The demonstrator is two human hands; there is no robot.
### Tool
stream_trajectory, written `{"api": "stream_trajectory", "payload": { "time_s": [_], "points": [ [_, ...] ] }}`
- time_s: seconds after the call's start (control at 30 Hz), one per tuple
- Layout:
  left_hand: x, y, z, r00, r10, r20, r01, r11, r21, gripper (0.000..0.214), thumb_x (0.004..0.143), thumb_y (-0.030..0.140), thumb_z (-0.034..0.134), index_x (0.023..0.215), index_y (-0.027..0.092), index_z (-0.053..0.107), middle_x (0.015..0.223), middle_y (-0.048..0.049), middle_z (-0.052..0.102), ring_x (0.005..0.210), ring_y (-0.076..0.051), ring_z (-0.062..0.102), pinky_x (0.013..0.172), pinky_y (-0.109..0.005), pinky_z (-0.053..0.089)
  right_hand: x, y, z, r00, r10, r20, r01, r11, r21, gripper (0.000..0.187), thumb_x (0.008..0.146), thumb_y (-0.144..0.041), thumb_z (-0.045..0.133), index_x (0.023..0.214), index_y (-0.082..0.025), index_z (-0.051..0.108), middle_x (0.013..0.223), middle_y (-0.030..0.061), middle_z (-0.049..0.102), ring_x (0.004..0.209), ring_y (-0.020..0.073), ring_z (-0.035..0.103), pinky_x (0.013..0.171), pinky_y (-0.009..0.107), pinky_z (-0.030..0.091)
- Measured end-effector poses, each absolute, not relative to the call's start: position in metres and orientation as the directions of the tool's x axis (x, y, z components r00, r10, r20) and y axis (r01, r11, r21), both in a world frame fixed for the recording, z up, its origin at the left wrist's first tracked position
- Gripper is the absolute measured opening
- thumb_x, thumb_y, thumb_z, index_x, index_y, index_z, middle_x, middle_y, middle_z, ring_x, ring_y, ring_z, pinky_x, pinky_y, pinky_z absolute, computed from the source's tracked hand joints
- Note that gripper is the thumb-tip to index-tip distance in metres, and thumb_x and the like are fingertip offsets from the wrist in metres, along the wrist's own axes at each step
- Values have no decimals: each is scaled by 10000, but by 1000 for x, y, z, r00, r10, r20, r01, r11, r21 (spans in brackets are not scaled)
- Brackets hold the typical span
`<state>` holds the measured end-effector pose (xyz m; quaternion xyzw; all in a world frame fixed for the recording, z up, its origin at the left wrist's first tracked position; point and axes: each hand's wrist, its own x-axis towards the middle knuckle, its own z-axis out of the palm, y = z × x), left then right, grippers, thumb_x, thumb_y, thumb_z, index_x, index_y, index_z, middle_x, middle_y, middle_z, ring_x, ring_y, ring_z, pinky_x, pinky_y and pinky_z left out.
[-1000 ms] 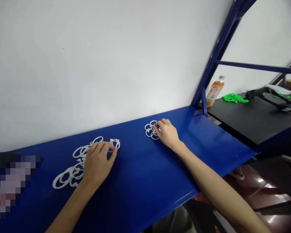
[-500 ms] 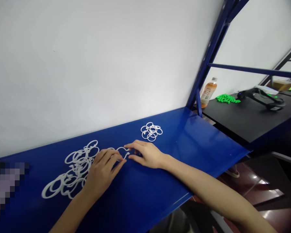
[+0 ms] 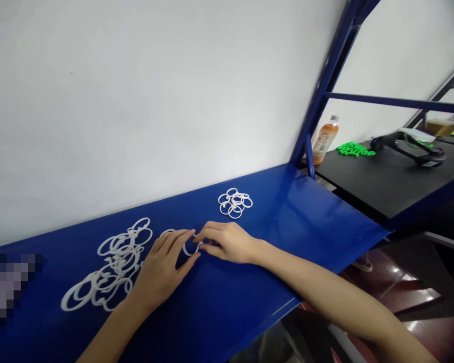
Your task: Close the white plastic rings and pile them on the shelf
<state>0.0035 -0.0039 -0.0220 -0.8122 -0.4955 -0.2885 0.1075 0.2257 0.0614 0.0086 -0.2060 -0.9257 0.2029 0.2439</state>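
Being pinched by left hand [image 3: 159, 269] and right hand [image 3: 229, 242], a white ring [image 3: 190, 253], fingers [image 3: 181, 241] closed on it, tangled rings [image 3: 115, 247] lower left, blue shelf [image 3: 318, 227]

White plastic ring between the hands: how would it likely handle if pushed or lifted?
This white plastic ring looks light and stiff, holding its round shape between the left hand and right hand. On the glossy blue shelf, it would probably slide easily.
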Motion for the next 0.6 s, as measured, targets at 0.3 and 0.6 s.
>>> {"api": "stream_trajectory", "payload": {
  "time_s": [0.3,0.6],
  "points": [
    [9,-7,-12,188,870,455,777,-415,473,302,941,385,556,1221,287,617,1271,-49,648,1177,-222,624,1024,-413,519,225,56,12,-712,576,401,294,764,-574,237,941,-182,508,1177,-193,530,1085,54,655,845,142,657,745,274,535],
    [15,-13,-13,77,979,188,410,-203,889,307,855,469,673,1027,241,561,1230,-107,713,1078,-246,713,952,-424,585,223,60,6,-711,595,376,320,749,-580,244,977,-272,555,1209,-195,548,1146,77,679,963,180,677,823,316,548]
  ]
}}
